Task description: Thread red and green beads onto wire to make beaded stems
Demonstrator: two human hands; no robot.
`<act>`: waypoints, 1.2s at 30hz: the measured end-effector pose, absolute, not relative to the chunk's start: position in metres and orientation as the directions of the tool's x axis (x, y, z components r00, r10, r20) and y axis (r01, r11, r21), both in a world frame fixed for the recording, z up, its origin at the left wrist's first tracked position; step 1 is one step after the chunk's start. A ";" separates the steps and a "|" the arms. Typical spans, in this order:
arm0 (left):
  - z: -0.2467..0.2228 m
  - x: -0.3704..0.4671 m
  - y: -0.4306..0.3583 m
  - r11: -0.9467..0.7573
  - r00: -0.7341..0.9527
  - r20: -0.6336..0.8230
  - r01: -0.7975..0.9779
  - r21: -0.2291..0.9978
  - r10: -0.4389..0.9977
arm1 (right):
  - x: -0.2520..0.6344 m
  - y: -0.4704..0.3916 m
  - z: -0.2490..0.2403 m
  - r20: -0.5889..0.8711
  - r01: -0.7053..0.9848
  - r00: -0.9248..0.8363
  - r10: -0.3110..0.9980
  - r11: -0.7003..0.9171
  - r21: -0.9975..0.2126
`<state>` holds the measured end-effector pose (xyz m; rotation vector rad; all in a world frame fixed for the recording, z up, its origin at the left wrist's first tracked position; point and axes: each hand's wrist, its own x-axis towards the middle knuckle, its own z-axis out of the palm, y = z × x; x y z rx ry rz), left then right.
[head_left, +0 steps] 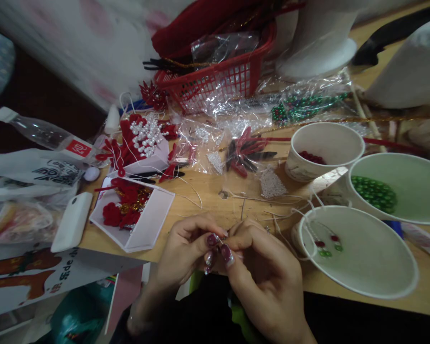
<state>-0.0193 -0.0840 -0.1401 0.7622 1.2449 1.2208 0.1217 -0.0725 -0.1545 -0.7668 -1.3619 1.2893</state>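
Note:
My left hand (188, 251) and my right hand (267, 270) meet at the front edge of the wooden table (189, 203). Thumb and fingertips of each are pinched together around something thin and small, too small to name. To the right, a white paper cup (365, 267) has white strings with red and green beads hanging inside it. Green beads (374, 193) lie in the cup behind it, and dark red beads (311, 157) in a third cup. A white box (152, 220) with red and gold ornaments is left of my hands.
At the back stands a red basket (215, 81) with red material and plastic bags. Clear bags of pearl beads (272, 184) lie mid-table. On the left are a plastic bottle (46, 134), a white phone-like object (71, 222) and printed bags.

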 end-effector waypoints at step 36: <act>-0.137 -0.033 -0.094 -0.275 -0.136 0.342 0.359 0.892 0.930 | 0.121 -0.065 -0.151 0.277 -0.202 -0.247 0.929 0.230 -0.952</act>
